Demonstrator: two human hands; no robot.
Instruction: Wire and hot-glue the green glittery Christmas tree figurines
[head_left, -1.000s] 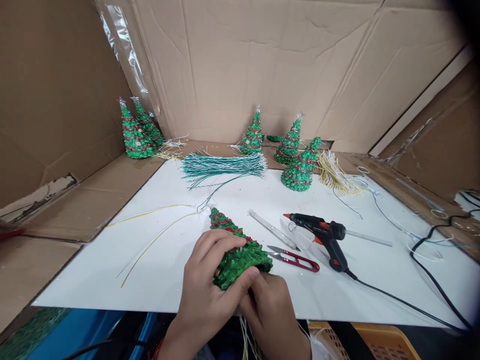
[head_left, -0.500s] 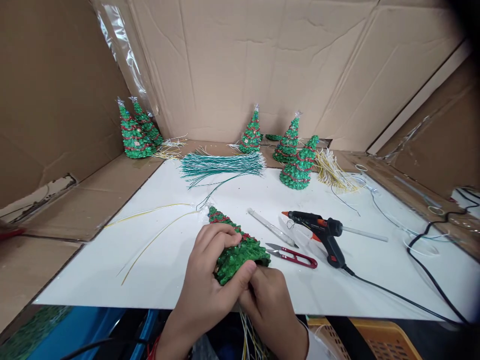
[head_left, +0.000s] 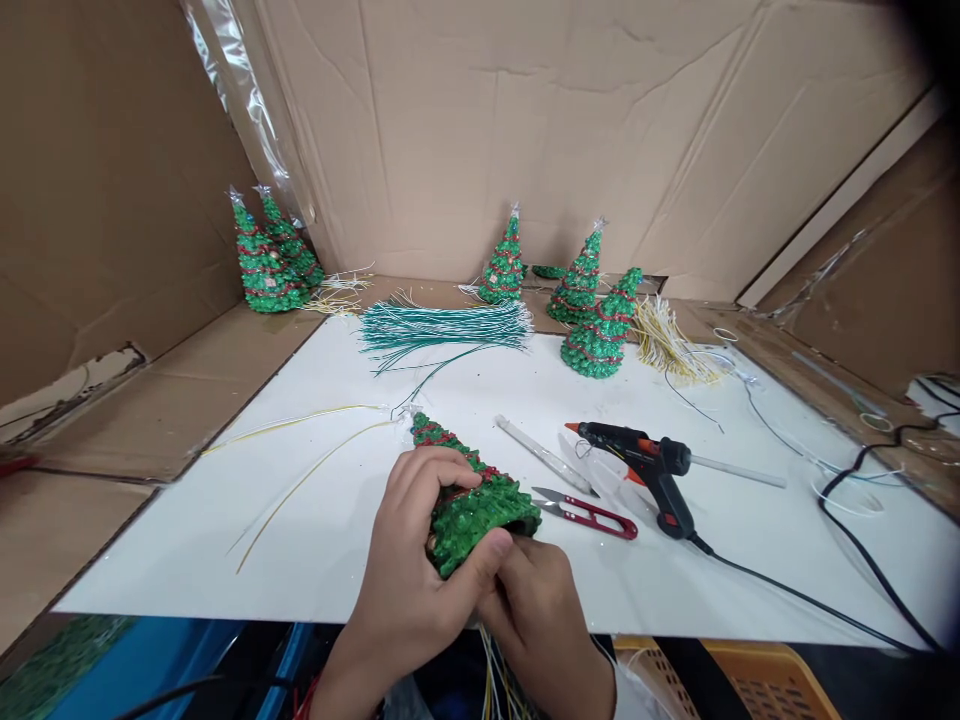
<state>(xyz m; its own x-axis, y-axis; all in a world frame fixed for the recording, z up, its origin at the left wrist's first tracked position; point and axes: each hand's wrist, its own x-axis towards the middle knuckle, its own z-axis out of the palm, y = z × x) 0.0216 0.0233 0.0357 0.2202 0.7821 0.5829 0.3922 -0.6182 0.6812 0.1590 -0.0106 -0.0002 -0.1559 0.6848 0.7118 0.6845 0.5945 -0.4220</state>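
Observation:
A small green model Christmas tree (head_left: 480, 512) with red garland lies tilted above the white board, its star-tipped top pointing up and left and its hollow base facing down and right. My left hand (head_left: 427, 550) is wrapped round its side, the thumb near the base's rim. My right hand (head_left: 536, 600) sits at the open base with its fingers closed; some fingertips are hidden at the opening. Yellow and white wires (head_left: 499, 675) hang down below, between my wrists. Whether my right fingers grip these wires is hidden.
Red-handled thread snips (head_left: 592, 515), a white pen-like tool (head_left: 547, 455) and a black glue gun (head_left: 660, 470) with its cord lie to the right. Behind are a green wire bundle (head_left: 446, 328), a yellow wire bundle (head_left: 671, 345) and several finished-looking trees (head_left: 596, 340). Cardboard walls (head_left: 525, 130) surround the board.
The view has shifted slightly. Both hands keep nearly the same hold at the tree, which has tilted very little.

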